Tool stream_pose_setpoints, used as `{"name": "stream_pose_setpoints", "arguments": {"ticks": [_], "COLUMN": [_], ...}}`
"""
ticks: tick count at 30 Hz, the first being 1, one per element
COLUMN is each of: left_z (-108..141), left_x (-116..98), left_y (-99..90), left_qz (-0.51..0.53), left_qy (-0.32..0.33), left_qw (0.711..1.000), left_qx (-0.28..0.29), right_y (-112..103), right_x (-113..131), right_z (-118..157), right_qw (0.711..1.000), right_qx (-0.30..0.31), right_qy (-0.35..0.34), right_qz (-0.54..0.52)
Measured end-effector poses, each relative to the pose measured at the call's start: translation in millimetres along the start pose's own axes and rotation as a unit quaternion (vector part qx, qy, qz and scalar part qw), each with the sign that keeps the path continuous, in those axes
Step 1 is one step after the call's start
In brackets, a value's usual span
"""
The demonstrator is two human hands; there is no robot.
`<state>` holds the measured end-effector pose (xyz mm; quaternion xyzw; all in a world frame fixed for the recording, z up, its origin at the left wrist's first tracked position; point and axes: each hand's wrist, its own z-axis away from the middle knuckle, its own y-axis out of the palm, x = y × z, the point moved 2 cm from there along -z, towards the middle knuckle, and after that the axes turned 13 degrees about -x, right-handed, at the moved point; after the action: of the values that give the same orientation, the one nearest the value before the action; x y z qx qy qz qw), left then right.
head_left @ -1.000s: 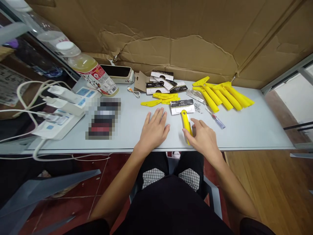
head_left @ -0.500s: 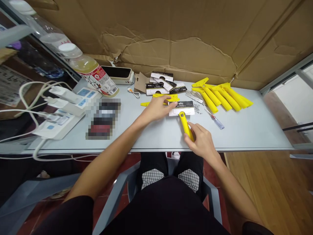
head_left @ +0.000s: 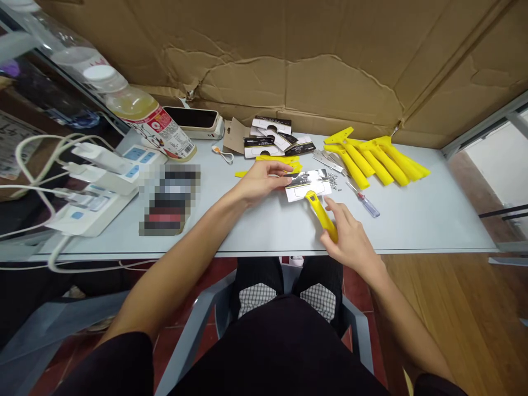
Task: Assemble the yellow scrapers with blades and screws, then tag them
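Observation:
A scraper with a yellow handle (head_left: 320, 213) is in front of me, its head covered by a black and white card sleeve (head_left: 308, 187). My left hand (head_left: 266, 180) pinches the left end of that sleeve. My right hand (head_left: 350, 234) is around the lower end of the handle, thumb on the near side and index finger stretched towards the card. The blade end is hidden under the card. Behind my left hand lie yellow scraper parts (head_left: 289, 163), partly covered. Small screws (head_left: 332, 181) are scattered just right of the sleeve.
Several yellow handles (head_left: 373, 159) lie at the back right, near metal blades (head_left: 329, 160) and a screwdriver (head_left: 365, 202). Folded card sleeves (head_left: 264, 147) are piled at the back. On the left stand a bottle (head_left: 165, 132), power strips (head_left: 86, 212) with cables and a blurred-out object (head_left: 170, 201).
The scraper and its card sleeve have shifted slightly right and tilted. My right hand has moved right with the handle, its index finger now straighter. My left thumb remains at the sleeve's left end.

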<state>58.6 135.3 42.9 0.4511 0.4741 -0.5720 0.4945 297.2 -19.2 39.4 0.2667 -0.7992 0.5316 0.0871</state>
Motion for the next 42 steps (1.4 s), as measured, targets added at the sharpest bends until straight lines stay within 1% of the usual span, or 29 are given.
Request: {"name": "stream_pose_setpoints", "arguments": {"ticks": [3, 6, 9, 12, 14, 15, 16, 17, 19, 24, 27, 29, 31, 34, 35, 38, 40, 42], "left_z": [9.8, 23.4, 39.9, 56.5, 66.4, 70.5, 74.0, 77.0, 82.1, 87.9, 88.6, 88.9, 89.7, 91.5, 92.0, 92.4, 92.1, 92.0], "left_x": [1.0, 1.0, 4.3, 13.1, 18.2, 19.2, 19.0, 18.1, 16.1, 18.9, 24.4, 27.0, 28.3, 29.0, 29.3, 29.8, 29.9, 29.6], "left_y": [6.0, 12.3, 16.3, 16.2, 13.8, 11.6, 8.7, 5.7, 0.4, -7.3, -8.0, -8.0, -7.9, -7.5, -7.2, -6.2, -5.7, -5.2], "left_qz": [0.023, 0.014, -0.019, -0.037, -0.079, -0.107, -0.138, -0.169, -0.211, -0.255, -0.26, -0.263, -0.265, -0.27, -0.272, -0.274, -0.268, -0.261], "left_qy": [-0.048, -0.068, -0.041, -0.029, -0.014, 0.009, 0.04, 0.071, 0.11, 0.159, 0.174, 0.179, 0.189, 0.214, 0.224, 0.249, 0.257, 0.26], "left_qw": [0.998, 0.993, 0.988, 0.986, 0.983, 0.983, 0.981, 0.977, 0.967, 0.951, 0.948, 0.947, 0.944, 0.937, 0.934, 0.928, 0.927, 0.929], "left_qx": [0.036, 0.098, 0.145, 0.159, 0.162, 0.151, 0.129, 0.108, 0.092, 0.077, 0.059, 0.049, 0.048, 0.052, 0.053, 0.048, 0.045, 0.048], "right_y": [-5.6, -4.6, 1.6, 3.7, -1.9, -7.1, -14.0, -22.2, -41.8, -94.2, -121.1, -135.5, -147.1, -160.3, -163.4, -168.3, -167.7, -164.9], "right_x": [5.1, 10.3, 13.1, 14.1, 11.3, 7.7, 2.3, -5.0, -25.1, -93.8, -135.1, -162.1, -191.3, -240.4, -257.4, -302.3, -325.0, -341.0], "right_z": [-0.3, -3.2, -4.1, 3.3, 14.9, 22.6, 31.6, 41.6, 63.6, 116.0, 134.6, 138.3, 132.8, 104.4, 90.3, 37.9, 0.3, -34.8], "right_qw": [0.991, 0.978, 0.974, 0.974, 0.975, 0.975, 0.974, 0.973, 0.969, 0.964, 0.953, 0.945, 0.936, 0.922, 0.916, 0.906, 0.903, 0.903], "right_qx": [0.031, 0.035, 0.067, 0.093, 0.092, 0.089, 0.085, 0.082, 0.072, 0.038, 0.004, -0.006, -0.008, -0.025, -0.028, -0.035, -0.029, -0.018], "right_qy": [-0.022, -0.039, -0.035, -0.043, -0.052, -0.054, -0.051, -0.046, -0.026, 0.052, 0.112, 0.142, 0.166, 0.205, 0.225, 0.248, 0.255, 0.262], "right_qz": [0.132, 0.2, 0.214, 0.202, 0.194, 0.196, 0.203, 0.212, 0.234, 0.258, 0.281, 0.294, 0.309, 0.328, 0.33, 0.343, 0.344, 0.341]}}
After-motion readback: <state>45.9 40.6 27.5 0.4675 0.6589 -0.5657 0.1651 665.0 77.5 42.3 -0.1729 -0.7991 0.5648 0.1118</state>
